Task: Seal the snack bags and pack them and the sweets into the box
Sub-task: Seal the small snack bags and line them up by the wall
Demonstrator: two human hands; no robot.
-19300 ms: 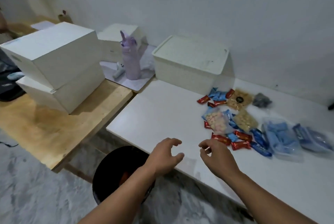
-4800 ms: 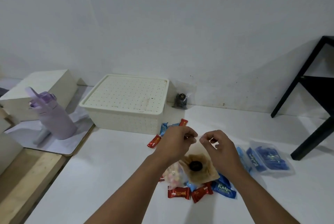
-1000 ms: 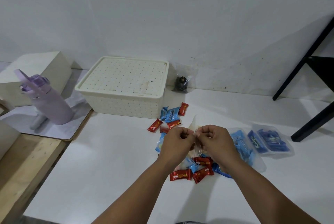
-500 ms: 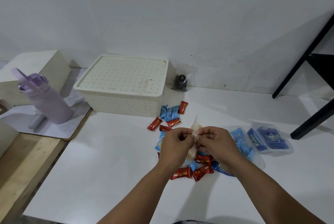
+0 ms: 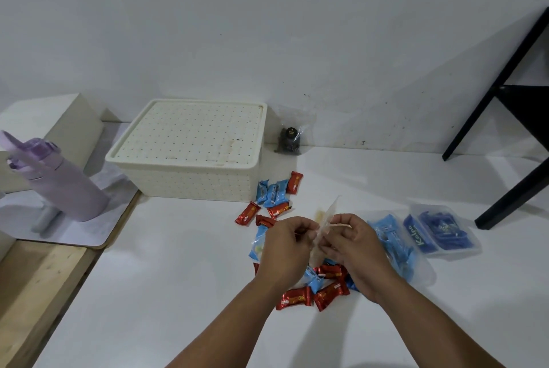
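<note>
Both hands pinch the top edge of a clear snack bag held upright and edge-on above the white table. My left hand grips it from the left, my right hand from the right. Red and blue wrapped sweets lie under and in front of my hands, and more sweets lie by the box. The cream lidded box stands shut at the back left. A clear bag of light blue sweets and a bag of dark blue sweets lie to the right.
A small bag of dark snacks leans on the wall behind the box. A lilac bottle stands on a mat at the left, beside a wooden table. A black frame leg rests on the table at the right.
My hands have stayed together on the top of the snack bag, with the fingers shifting slightly along its edge. Nothing else on the table has moved.
</note>
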